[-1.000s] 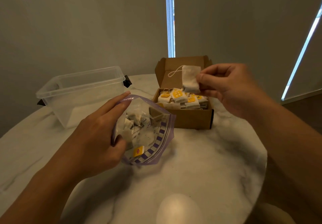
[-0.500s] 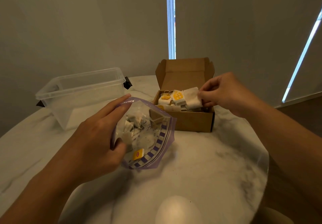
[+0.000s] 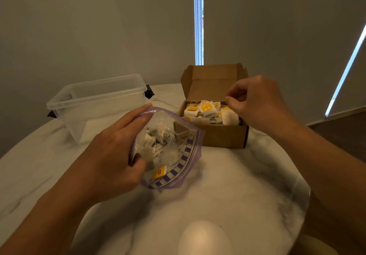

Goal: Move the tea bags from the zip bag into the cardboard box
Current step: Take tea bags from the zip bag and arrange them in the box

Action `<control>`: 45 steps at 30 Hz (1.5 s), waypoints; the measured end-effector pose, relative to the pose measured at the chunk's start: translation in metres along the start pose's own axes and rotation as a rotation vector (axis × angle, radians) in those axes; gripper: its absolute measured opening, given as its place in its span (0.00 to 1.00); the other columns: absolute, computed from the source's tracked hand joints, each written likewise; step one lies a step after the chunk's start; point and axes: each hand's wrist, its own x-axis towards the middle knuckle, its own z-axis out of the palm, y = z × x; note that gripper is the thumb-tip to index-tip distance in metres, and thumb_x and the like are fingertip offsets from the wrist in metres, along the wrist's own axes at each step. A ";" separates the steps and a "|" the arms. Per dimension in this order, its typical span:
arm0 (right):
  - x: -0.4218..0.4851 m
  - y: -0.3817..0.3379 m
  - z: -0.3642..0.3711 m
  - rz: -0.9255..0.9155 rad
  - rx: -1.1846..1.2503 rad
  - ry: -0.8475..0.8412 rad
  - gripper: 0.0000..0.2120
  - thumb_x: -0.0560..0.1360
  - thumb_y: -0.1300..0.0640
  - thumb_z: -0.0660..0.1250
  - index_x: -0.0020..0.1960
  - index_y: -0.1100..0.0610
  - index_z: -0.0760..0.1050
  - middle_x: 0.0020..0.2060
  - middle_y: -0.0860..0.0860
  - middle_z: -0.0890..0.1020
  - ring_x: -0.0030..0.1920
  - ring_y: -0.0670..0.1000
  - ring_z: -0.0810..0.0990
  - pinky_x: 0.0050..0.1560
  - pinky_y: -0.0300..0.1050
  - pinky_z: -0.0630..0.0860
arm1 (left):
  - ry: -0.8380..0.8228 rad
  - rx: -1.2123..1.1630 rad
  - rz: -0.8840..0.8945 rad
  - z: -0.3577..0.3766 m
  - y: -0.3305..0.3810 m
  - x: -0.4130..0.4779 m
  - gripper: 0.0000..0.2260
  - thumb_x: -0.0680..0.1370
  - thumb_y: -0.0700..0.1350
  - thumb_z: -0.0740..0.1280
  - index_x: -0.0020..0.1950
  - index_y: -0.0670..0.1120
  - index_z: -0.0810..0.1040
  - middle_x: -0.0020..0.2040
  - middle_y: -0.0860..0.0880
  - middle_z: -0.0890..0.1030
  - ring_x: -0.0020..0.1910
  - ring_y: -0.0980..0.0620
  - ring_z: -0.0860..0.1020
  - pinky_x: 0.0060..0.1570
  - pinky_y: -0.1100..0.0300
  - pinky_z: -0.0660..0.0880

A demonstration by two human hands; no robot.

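My left hand (image 3: pixel 111 155) grips the near left edge of the clear, purple-trimmed zip bag (image 3: pixel 178 159), with its fingers along the rim, and the bag's mouth stands open on the table. Several tea bags (image 3: pixel 156 137) lie inside, along with a loose yellow tag (image 3: pixel 160 171). Behind it sits the open cardboard box (image 3: pixel 221 137), packed with several yellow-tagged tea bags (image 3: pixel 207 109). A plain white tea bag (image 3: pixel 229 117) lies at the box's right end. My right hand (image 3: pixel 257 100) hovers just above that end with its fingers curled and fingertips together; I see nothing between them.
A clear plastic tub (image 3: pixel 95 100) with black clips stands at the back left. The round marble table (image 3: pixel 227 185) drops off at the right and near edges. A pale round object (image 3: pixel 204 239) shows at the bottom. Wall and blinds are close behind the box.
My right hand lowered the white tea bag into the box's right end, let it go and lifted slightly. My left hand and the zip bag stayed put.
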 end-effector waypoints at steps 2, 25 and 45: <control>-0.010 -0.011 -0.004 -0.007 0.083 0.015 0.02 0.74 0.56 0.72 0.46 0.53 0.83 0.36 0.43 0.80 0.36 0.40 0.78 0.40 0.35 0.78 | -0.006 0.005 0.000 -0.002 -0.001 0.000 0.38 0.67 0.43 0.64 0.78 0.52 0.62 0.76 0.59 0.65 0.72 0.60 0.66 0.63 0.74 0.62; -0.048 -0.117 0.091 -0.193 0.157 -0.569 0.09 0.76 0.59 0.69 0.56 0.55 0.81 0.46 0.52 0.80 0.47 0.51 0.77 0.45 0.42 0.73 | -0.013 0.030 0.000 -0.007 -0.003 -0.003 0.38 0.66 0.43 0.63 0.79 0.48 0.63 0.78 0.58 0.63 0.75 0.59 0.64 0.69 0.68 0.64; -0.050 -0.036 -0.021 0.013 0.758 -0.439 0.08 0.69 0.63 0.74 0.47 0.57 0.83 0.40 0.51 0.86 0.41 0.50 0.85 0.41 0.38 0.81 | -0.023 0.021 0.013 -0.006 -0.004 -0.003 0.37 0.68 0.44 0.64 0.78 0.49 0.62 0.77 0.56 0.64 0.73 0.57 0.65 0.64 0.70 0.63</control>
